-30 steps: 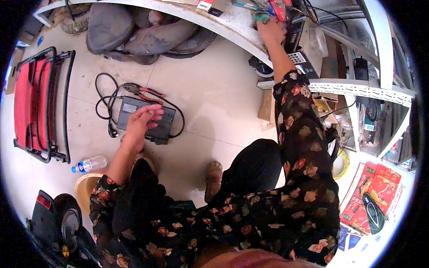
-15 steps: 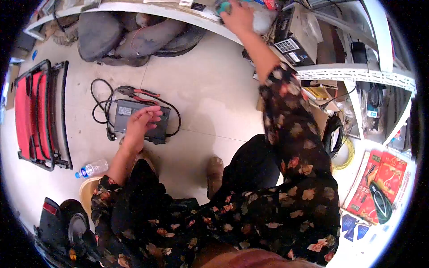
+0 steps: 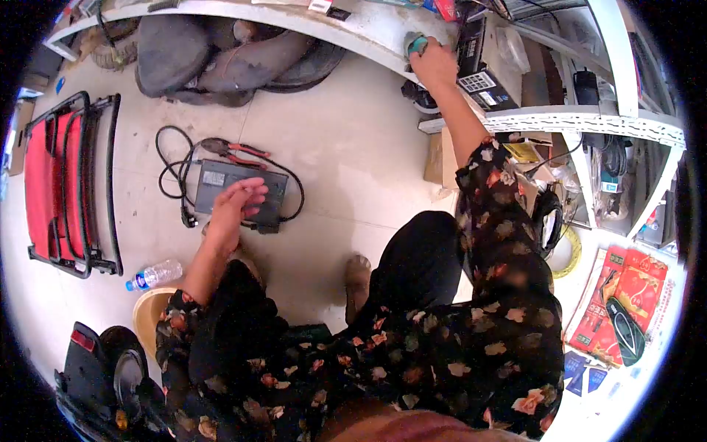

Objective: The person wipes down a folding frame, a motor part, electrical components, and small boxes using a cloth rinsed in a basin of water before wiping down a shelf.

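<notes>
At the shelf's edge, my right hand (image 3: 436, 65) is closed on a small teal and grey object (image 3: 416, 44); its exact kind is not clear, as the fingers cover part of it. My left hand (image 3: 237, 202) hangs with fingers loosely stretched out and nothing visible in them. In view, it overlaps a dark box-shaped charger (image 3: 213, 177) on the floor. Pliers with red handles (image 3: 239, 151) lie against the charger's far side. A black cable (image 3: 300, 193) with a plug loops around the charger.
A white shelf (image 3: 317, 31) runs across the top, with a black printed box (image 3: 475, 66) right of my right hand. Tyres and a dark seat (image 3: 173, 55) lie beneath. A folded red chair (image 3: 55, 188), a plastic bottle (image 3: 155, 275) and a bucket (image 3: 147, 313) stand left.
My right hand has moved right and nearer along the shelf, carrying the teal and grey object. My left hand keeps about the same pose. The view has shifted slightly.
</notes>
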A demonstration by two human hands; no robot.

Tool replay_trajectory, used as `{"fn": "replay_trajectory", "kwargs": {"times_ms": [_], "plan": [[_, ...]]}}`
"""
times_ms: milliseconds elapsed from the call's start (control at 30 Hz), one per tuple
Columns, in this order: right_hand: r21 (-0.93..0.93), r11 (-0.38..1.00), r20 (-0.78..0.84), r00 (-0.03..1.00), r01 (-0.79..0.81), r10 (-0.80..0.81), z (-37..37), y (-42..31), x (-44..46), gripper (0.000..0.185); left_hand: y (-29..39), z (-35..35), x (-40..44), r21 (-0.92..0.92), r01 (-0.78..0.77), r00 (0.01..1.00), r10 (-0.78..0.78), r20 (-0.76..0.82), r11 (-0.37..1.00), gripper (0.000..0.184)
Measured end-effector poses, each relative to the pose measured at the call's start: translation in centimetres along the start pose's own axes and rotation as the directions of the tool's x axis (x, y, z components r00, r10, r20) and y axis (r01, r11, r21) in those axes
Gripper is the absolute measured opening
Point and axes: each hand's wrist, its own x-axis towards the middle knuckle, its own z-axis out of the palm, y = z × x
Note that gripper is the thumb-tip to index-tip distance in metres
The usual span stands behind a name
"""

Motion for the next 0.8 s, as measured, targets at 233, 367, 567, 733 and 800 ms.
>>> {"fn": "replay_trajectory", "kwargs": {"times_ms": [233,367,567,733,800], "plan": [[0.177,0.970,-0.062,0.985,0.170,-0.161,2.5,-4.7,2.2,0.043,0.0,1.2,0.9,0.020,0.038,0.998,-0.039,0.058,0.999,0.029],[0.218,0.966,-0.168,0.980,0.140,-0.104,1.7,-7.2,2.5,0.042,-0.3,1.4,1.2,0.064,0.012,0.997,-0.017,0.073,0.998,0.029],[0.087,0.996,0.140,0.989,0.036,-0.048,-0.2,1.9,1.4,0.046,-1.2,0.2,0.8,0.036,0.006,0.999,-0.008,0.032,0.999,0.030],[-0.016,0.996,0.181,0.979,-0.089,0.090,0.1,0.7,1.0,0.048,-1.2,-0.8,0.4,-0.004,-0.004,0.999,0.005,0.040,1.000,0.029],[0.003,0.996,0.124,0.988,-0.092,0.091,0.0,0.0,0.2,0.047,-0.7,0.0,0.5,-0.006,0.012,0.999,-0.012,0.043,1.000,0.028]]}}
